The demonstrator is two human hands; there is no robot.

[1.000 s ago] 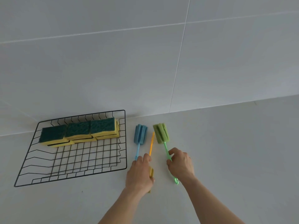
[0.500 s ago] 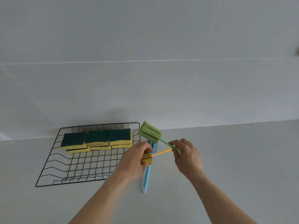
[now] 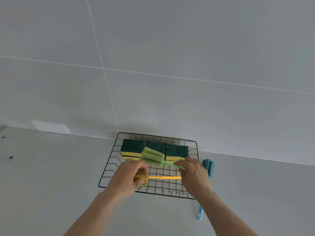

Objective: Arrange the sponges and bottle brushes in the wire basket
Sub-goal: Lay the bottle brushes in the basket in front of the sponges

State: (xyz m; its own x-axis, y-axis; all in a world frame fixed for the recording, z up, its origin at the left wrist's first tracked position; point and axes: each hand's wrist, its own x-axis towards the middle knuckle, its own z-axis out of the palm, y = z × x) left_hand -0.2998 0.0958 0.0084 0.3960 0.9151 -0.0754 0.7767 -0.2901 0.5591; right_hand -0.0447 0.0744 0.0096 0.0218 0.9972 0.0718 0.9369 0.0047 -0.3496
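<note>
A black wire basket lies flat on the grey counter by the wall. Green-topped yellow sponges are stacked in a row along its back edge. My left hand grips the foam head of the yellow bottle brush, whose handle runs to the right over the basket. My right hand holds the handle of the green bottle brush, its foam head hanging over the basket just in front of the sponges. The blue bottle brush lies on the counter to the right of the basket, partly hidden by my right hand.
A tiled grey wall rises directly behind the basket. A white outlet plate sits low on the wall at the left. Small dark specks mark the counter at the far left.
Both hands lifted the yellow and green brushes off the counter and carried them left over the basket. The blue brush stayed on the counter. The camera view swung left.
</note>
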